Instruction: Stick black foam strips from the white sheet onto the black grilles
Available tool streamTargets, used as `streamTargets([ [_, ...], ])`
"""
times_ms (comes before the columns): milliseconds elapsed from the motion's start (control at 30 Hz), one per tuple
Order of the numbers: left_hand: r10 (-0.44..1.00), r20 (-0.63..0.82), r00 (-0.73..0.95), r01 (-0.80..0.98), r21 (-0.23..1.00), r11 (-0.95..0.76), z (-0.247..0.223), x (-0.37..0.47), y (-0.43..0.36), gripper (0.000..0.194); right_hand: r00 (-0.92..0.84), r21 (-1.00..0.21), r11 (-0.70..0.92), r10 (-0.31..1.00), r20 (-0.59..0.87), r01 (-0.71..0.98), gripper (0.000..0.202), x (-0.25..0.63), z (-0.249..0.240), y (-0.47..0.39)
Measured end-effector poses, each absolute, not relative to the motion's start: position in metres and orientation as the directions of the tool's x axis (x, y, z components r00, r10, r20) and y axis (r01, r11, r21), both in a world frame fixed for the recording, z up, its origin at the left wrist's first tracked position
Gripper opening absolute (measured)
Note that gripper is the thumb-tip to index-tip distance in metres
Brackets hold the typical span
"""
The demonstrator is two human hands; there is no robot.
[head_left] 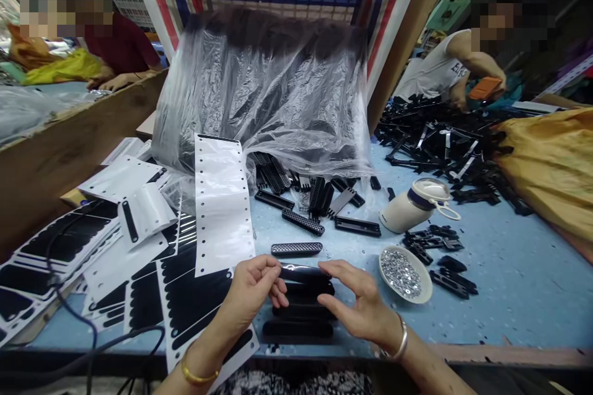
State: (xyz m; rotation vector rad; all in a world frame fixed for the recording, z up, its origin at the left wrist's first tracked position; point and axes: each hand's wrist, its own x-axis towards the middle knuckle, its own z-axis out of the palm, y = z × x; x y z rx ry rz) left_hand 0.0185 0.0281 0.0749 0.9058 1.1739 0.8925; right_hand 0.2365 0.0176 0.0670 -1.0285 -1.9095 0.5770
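My left hand (pixel 256 284) is closed in a pinch at the left end of a glossy black strip (pixel 303 272). At the strip's other end is my right hand (pixel 359 299), thumb and forefinger apart; whether its fingertip touches the strip I cannot tell. Just below lie several long black pieces (pixel 298 330), stacked in a row toward me. A black piece with a mesh-patterned face (pixel 297 249) lies crosswise beyond my hands. Left of my left hand are sheets of black strips (pixel 192 296), and a white backing sheet (pixel 223 210) stands partly on them.
A bowl of small metal parts (pixel 402 274) and a tilted cream bottle (pixel 414 207) are at right. Loose black pieces (pixel 319 197) spill from under a clear plastic bag (pixel 278 86). A wooden board (pixel 92 154) borders the left. One person (pixel 123 49) works left, another (pixel 440 65) right.
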Motion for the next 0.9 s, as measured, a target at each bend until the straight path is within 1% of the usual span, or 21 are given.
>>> streamTargets([
  [167,0.918,-0.349,0.189,-0.120,0.920,0.374,0.074,0.023,0.028,0.035,-0.336,-0.725,0.565,0.823,0.459,0.393,0.017,0.230,0.063,0.025],
  [267,0.912,-0.367,0.186,-0.081,0.919,0.386,0.072,0.024,0.028,0.037,-0.359,-0.712,0.561,0.825,0.437,0.422,0.016,0.228,0.062,0.025],
  [333,0.933,-0.342,0.110,0.015,0.939,0.343,0.067,0.022,0.029,0.040,-0.359,-0.689,0.554,0.831,0.425,0.467,0.017,0.232,0.064,0.026],
  [367,0.957,-0.287,0.040,0.091,0.955,0.283,0.064,0.019,0.030,0.041,-0.349,-0.679,0.542,0.840,0.416,0.495,0.018,0.236,0.065,0.028],
  [433,0.992,-0.095,-0.081,0.303,0.946,0.116,0.056,0.013,0.033,0.035,-0.309,-0.678,0.499,0.867,0.392,0.541,0.016,0.244,0.064,0.032],
  [467,0.996,0.003,-0.092,0.416,0.909,0.035,0.052,0.011,0.034,0.031,-0.288,-0.690,0.470,0.883,0.371,0.551,0.014,0.248,0.063,0.035],
  [500,0.995,0.073,-0.068,0.512,0.859,-0.028,0.047,0.009,0.036,0.029,-0.274,-0.708,0.439,0.898,0.344,0.553,0.013,0.252,0.061,0.037],
  [533,0.994,0.103,-0.020,0.585,0.808,-0.072,0.043,0.008,0.037,0.028,-0.269,-0.729,0.411,0.911,0.311,0.548,0.012,0.254,0.058,0.039],
  [567,0.994,0.101,0.033,0.640,0.762,-0.099,0.040,0.007,0.039,0.028,-0.274,-0.745,0.387,0.920,0.279,0.543,0.012,0.255,0.054,0.041],
  [633,0.990,0.050,0.128,0.709,0.694,-0.127,0.035,0.008,0.040,0.026,-0.305,-0.759,0.362,0.926,0.224,0.541,0.014,0.254,0.047,0.041],
  [733,0.979,-0.016,0.204,0.763,0.629,-0.148,0.031,0.007,0.040,0.027,-0.380,-0.752,0.380,0.906,0.186,0.538,0.016,0.248,0.040,0.039],
  [833,0.984,-0.020,0.174,0.758,0.641,-0.122,0.029,0.000,0.040,0.031,-0.411,-0.739,0.426,0.885,0.220,0.522,0.015,0.245,0.041,0.042],
  [900,0.996,0.013,0.091,0.712,0.698,-0.074,0.026,-0.004,0.044,0.023,-0.384,-0.711,0.472,0.874,0.298,0.522,0.015,0.245,0.041,0.052],
])
